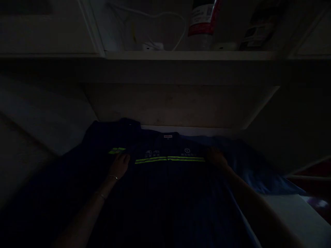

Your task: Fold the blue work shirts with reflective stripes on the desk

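Observation:
A dark navy work jacket [168, 175] lies spread front side up before me, its collar at the far end. A yellow-green reflective stripe [186, 158] crosses its chest, with pale printing above. My left hand [120, 166], with thin bands on the wrist and forearm, is at the jacket's left side by the sleeve stripe [117, 151]; its fingers are curled on the cloth. At the opposite side, my right hand [216, 156] touches the jacket near the shoulder. Its fingers are dark and blurred, so their grip cannot be made out.
Blue cloth [258, 168] lies to the right on a pale surface [297, 213]. Above the far end runs a shelf edge [181, 55], holding a bottle with a red label [203, 20], a white cable [165, 13] and a small white box [153, 46]. Light is very dim.

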The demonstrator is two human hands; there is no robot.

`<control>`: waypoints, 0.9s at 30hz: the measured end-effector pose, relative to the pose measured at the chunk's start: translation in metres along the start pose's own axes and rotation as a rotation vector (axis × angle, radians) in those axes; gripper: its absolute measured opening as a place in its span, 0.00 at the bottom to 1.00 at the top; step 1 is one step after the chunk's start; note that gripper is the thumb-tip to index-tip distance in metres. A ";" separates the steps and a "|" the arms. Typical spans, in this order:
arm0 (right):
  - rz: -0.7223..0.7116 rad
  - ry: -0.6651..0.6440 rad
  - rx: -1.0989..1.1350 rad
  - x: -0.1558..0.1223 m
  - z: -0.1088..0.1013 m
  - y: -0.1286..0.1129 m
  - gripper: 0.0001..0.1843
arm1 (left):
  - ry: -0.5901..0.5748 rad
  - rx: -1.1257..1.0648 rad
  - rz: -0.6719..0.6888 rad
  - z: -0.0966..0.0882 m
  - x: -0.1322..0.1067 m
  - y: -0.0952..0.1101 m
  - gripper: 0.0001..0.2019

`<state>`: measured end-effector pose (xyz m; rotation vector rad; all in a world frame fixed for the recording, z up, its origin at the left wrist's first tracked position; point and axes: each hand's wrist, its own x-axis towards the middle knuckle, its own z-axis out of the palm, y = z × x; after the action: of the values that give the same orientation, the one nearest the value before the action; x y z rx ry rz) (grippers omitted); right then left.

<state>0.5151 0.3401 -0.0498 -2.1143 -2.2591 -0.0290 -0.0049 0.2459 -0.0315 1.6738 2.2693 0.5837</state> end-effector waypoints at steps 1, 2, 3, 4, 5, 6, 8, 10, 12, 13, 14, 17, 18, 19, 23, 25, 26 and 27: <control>-0.014 0.025 0.011 -0.004 -0.003 0.001 0.26 | 0.031 -0.037 -0.023 -0.013 -0.004 -0.013 0.23; -0.034 0.059 0.040 -0.011 -0.004 0.001 0.26 | 0.056 -0.071 -0.086 -0.025 -0.009 -0.026 0.23; -0.055 0.098 0.091 -0.021 -0.003 -0.002 0.27 | 0.064 -0.115 -0.165 -0.035 -0.014 -0.039 0.23; -0.068 0.134 0.161 -0.034 0.001 -0.007 0.28 | 0.054 -0.163 -0.247 -0.042 -0.019 -0.050 0.23; -0.079 0.158 0.241 -0.049 0.008 -0.014 0.28 | 0.028 -0.209 -0.319 -0.048 -0.024 -0.060 0.21; -0.093 0.173 0.324 -0.066 0.016 -0.022 0.28 | -0.008 -0.244 -0.371 -0.051 -0.028 -0.068 0.20; -0.146 0.175 0.429 -0.099 0.033 -0.038 0.26 | -0.074 -0.297 -0.419 -0.050 -0.030 -0.076 0.18; -0.240 0.185 0.456 -0.123 0.046 -0.051 0.24 | -0.104 -0.342 -0.449 -0.045 -0.026 -0.076 0.18; -0.273 0.212 0.458 -0.135 0.052 -0.059 0.23 | -0.103 -0.350 -0.460 -0.039 -0.018 -0.071 0.18; -0.257 0.216 0.461 -0.136 0.052 -0.061 0.22 | -0.091 -0.339 -0.454 -0.037 -0.014 -0.067 0.17; -0.229 0.218 0.470 -0.135 0.051 -0.062 0.23 | -0.073 -0.316 -0.441 -0.036 -0.009 -0.064 0.16; -0.170 0.220 0.505 -0.129 0.046 -0.062 0.22 | 0.002 -0.207 -0.384 -0.037 0.003 -0.055 0.12; -0.167 0.221 0.515 -0.128 0.044 -0.062 0.22 | 0.029 -0.172 -0.365 -0.039 0.007 -0.052 0.11; -0.163 0.226 0.524 -0.127 0.043 -0.062 0.22 | 0.052 -0.144 -0.348 -0.041 0.010 -0.050 0.10; -0.162 0.243 0.527 -0.128 0.039 -0.063 0.21 | 0.087 -0.136 -0.251 -0.053 0.019 -0.026 0.09; -0.176 0.237 0.519 -0.128 0.037 -0.065 0.20 | 0.093 -0.167 -0.182 -0.057 0.021 -0.002 0.12; -0.181 0.230 0.520 -0.129 0.036 -0.066 0.19 | 0.070 -0.219 -0.132 -0.056 0.021 0.012 0.15; -0.180 0.222 0.528 -0.129 0.035 -0.067 0.19 | 0.019 -0.301 -0.070 -0.054 0.020 0.026 0.19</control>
<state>0.4556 0.2085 -0.0898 -1.5581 -2.0321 0.2785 -0.0127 0.2627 0.0289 1.4438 2.1166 0.8781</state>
